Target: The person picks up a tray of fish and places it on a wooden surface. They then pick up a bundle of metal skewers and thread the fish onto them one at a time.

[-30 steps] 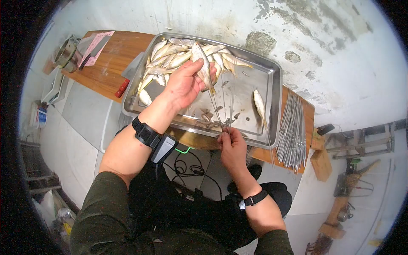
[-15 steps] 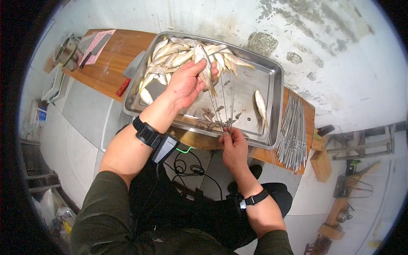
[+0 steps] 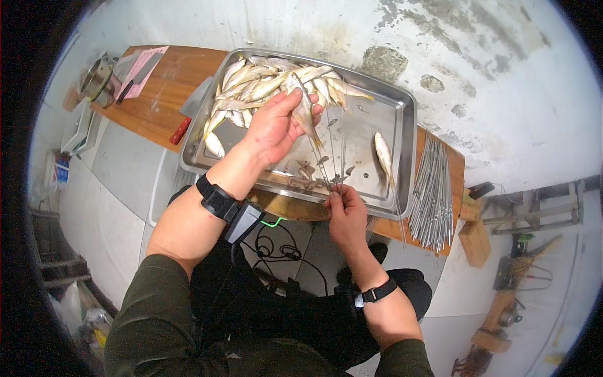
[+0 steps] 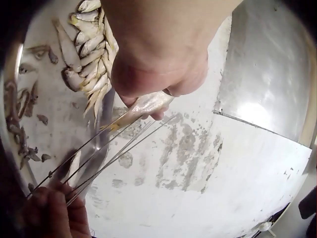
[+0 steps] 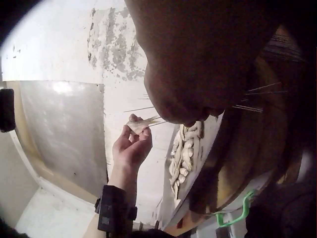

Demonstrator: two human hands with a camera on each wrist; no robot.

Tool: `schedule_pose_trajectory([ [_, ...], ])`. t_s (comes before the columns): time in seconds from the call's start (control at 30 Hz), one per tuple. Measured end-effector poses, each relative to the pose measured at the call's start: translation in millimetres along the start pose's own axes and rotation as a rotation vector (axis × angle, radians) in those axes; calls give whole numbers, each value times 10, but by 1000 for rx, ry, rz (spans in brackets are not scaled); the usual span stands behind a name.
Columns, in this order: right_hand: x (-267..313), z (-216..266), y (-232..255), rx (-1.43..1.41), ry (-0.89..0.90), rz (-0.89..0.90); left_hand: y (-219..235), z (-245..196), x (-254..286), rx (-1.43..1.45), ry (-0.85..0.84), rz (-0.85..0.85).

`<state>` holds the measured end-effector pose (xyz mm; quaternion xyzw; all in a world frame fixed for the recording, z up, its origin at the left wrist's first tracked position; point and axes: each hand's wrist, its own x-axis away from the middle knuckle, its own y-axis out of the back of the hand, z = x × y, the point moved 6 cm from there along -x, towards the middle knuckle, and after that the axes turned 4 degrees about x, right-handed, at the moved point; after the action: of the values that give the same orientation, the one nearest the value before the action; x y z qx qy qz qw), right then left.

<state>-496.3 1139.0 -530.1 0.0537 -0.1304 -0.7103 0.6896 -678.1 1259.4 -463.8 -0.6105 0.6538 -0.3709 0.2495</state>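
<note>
Silver fish [image 3: 306, 119] sits pinched in a person's left hand [image 3: 273, 125] above the tray [image 3: 370, 120], one end hidden behind that hand in the left wrist view. At the tray's near rim, the right hand [image 3: 347, 217] pinches metal skewers [image 4: 81, 149], fingertips lost in shadow in the right wrist view; whether one pierces the fish cannot be told.

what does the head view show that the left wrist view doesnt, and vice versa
Only the head view: a black-handled knife, a red handle beside the metal tray, and a bundle of metal skewers on the wooden table.

Only the left wrist view: a shiny grey panel adjoining the patchy wall.

Both: the left hand holding a fish, the right hand gripping thin skewers, the tray and its piled fish.
</note>
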Motion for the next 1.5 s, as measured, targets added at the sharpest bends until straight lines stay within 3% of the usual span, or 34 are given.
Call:
schedule_pose_trajectory([
  [0.5,64,-29,46,41,-14,45,58,-76,-38,13,-10,-13],
  [0.7,4,-20,39,39,-33,29,-11,76,-8,-15,70,92],
  [0.87,-8,-29,0,-40,-13,30,-54,21,10,16,38,8],
  [1.5,36,-54,-12,-22,-26,36,19,-73,-30,-108,-46,-43],
])
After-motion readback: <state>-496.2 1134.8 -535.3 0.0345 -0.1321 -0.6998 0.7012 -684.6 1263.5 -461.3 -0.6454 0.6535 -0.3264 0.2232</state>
